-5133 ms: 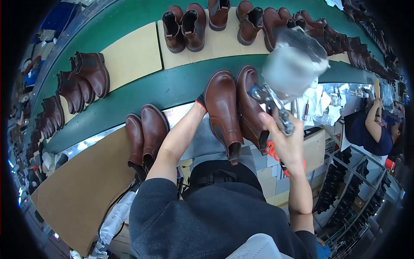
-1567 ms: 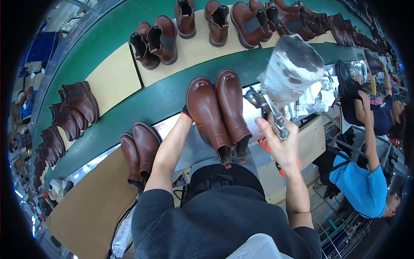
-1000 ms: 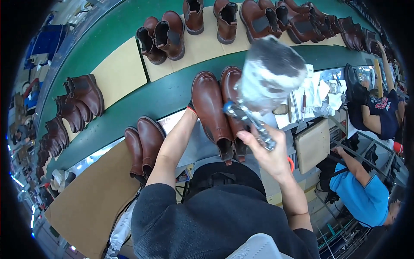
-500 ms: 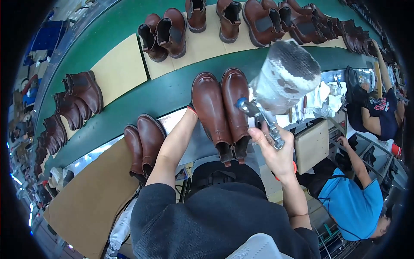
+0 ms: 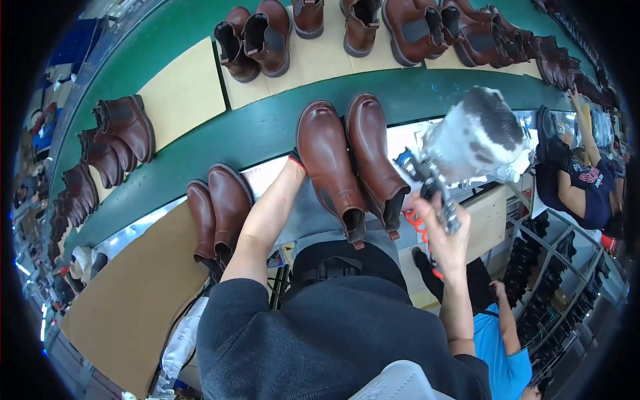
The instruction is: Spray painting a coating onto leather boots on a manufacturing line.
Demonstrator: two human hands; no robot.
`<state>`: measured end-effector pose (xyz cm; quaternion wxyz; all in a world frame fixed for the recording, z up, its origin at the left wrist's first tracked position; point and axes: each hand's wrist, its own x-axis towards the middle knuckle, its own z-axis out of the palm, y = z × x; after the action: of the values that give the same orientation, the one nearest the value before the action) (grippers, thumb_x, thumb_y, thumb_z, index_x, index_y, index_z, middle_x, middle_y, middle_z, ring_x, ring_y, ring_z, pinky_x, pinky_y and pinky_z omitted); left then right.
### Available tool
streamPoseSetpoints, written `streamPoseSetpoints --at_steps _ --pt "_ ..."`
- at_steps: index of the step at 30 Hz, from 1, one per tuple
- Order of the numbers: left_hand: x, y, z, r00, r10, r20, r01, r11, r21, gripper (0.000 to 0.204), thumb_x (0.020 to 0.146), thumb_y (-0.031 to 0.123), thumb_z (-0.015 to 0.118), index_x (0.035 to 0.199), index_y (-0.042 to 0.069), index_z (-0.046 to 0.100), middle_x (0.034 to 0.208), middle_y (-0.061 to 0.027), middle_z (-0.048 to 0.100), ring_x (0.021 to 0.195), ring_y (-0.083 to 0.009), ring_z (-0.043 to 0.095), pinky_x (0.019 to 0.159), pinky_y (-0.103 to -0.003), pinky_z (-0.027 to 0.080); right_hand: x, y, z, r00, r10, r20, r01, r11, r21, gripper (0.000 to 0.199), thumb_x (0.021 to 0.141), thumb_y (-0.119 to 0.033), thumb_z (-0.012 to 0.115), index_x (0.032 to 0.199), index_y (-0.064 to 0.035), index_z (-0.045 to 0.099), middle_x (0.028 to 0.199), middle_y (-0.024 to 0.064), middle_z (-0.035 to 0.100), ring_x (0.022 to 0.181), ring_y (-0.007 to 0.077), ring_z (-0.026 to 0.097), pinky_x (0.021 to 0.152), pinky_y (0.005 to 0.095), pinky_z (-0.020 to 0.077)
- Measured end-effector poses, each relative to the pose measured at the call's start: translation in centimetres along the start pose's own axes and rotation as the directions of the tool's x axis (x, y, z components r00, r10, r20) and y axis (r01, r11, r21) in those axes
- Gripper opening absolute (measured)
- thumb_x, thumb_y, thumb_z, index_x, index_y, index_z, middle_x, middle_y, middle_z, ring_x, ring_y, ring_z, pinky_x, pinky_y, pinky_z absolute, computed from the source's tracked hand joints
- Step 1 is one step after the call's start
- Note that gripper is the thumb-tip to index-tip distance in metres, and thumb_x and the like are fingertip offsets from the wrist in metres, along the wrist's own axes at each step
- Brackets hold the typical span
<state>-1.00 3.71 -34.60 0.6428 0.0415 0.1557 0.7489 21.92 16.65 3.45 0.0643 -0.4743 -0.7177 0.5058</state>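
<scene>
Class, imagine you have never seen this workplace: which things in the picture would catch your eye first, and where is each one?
Foremost is the pair of brown boots at the centre, lying side by side across the green belt, with the left hand hidden behind them. To their right, the right hand holds up a spray gun with a paint-smeared cup. More brown boots stand in rows on tan boards beyond.

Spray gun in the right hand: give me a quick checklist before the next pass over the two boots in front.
1. Right hand gripping spray gun handle: ok.
2. Gun cup upright: not ok, tilted.
3. Left hand at the pair of boots: cannot tell grip, hand hidden behind the boot.
4. Both boots side by side on the green belt: ok.
5. Nozzle aimed at the boots: cannot tell.
6. Neighbouring pair apart from them: ok.
</scene>
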Motion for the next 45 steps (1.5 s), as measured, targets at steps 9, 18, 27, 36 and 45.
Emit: streamPoseSetpoints --at_steps 9,18,27,36,45 --pt "-1.4 -0.8 3.3 0.999 -0.028 0.025 0.026 0.997 0.071 0.031 0.098 0.020 0.041 0.126 0.008 0.048 0.121 -0.0075 0.054 0.110 -0.0186 0.051 0.100 -0.034 0.040 10.7 18.4 4.5 0.991 0.104 -0.083 -0.082 0.968 0.238 0.029 0.087 -0.023 0.066 0.092 0.0052 0.062 0.090 0.0115 0.068 0.086 0.0155 0.065 0.071 0.0275 0.0517" --pt "-2.1 -0.6 6.5 0.929 0.353 0.110 -0.162 0.123 0.979 0.032 0.097 0.018 0.042 0.127 0.009 0.048 0.123 -0.0065 0.053 0.113 -0.0189 0.047 0.105 -0.034 0.033 6.0 12.8 1.6 0.921 -0.064 -0.384 0.017 0.992 -0.123 0.050 0.074 -0.016 0.077 0.114 0.0032 0.055 0.104 0.0154 0.062 0.098 0.0230 0.059 0.087 0.0351 0.0449" --pt "-1.1 -1.9 7.0 0.972 0.236 -0.010 -0.197 0.833 0.517 0.036 0.097 0.015 0.045 0.133 0.007 0.043 0.128 -0.0072 0.052 0.115 -0.0162 0.048 0.104 -0.033 0.036 9.1 2.6 9.1 0.985 0.110 0.132 0.031 0.640 -0.768 0.069 0.083 -0.058 0.054 0.089 0.0098 0.062 0.080 0.0304 0.063 0.081 0.0434 0.064 0.075 0.0462 0.0507" --pt "-0.6 -1.3 8.4 0.960 0.153 0.236 -0.136 0.987 -0.086 0.036 0.098 0.014 0.045 0.133 0.007 0.045 0.127 -0.0074 0.053 0.113 -0.0169 0.051 0.102 -0.033 0.039 8.2 5.0 7.3 0.973 -0.006 0.232 0.137 0.821 -0.554 0.052 0.084 -0.038 0.055 0.093 0.0125 0.059 0.083 0.0309 0.063 0.084 0.0431 0.064 0.080 0.0467 0.0494" --pt "-1.8 1.5 13.0 0.874 0.405 -0.269 -0.066 0.647 0.760 0.026 0.097 0.016 0.047 0.119 0.007 0.054 0.112 -0.0079 0.060 0.098 -0.0192 0.057 0.089 -0.032 0.045 9.3 5.0 7.0 0.949 0.056 0.309 0.114 0.855 -0.506 0.041 0.078 -0.027 0.055 0.105 0.0045 0.060 0.093 0.0287 0.063 0.095 0.0413 0.061 0.087 0.0433 0.0454"
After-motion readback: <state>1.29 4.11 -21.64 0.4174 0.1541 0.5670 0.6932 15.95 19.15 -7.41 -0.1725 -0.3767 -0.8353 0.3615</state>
